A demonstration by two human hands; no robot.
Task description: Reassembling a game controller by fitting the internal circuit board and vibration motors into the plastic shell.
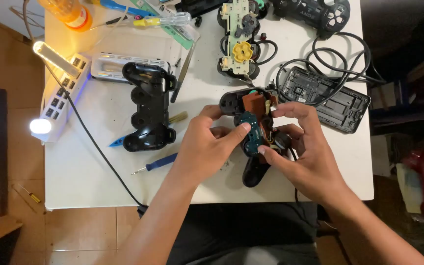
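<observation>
Both hands' fingers (pixel 244 128) pinch the opened controller (pixel 256 132), circuit board between fingertips.

black controller shell (pixel 149 105), white table (pixel 99 172)

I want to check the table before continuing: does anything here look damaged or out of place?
Nothing looks spilled. The controller between the left hand and right hand is opened, its circuit board exposed. A black back shell lies apart, and another opened controller lies beyond.
</observation>
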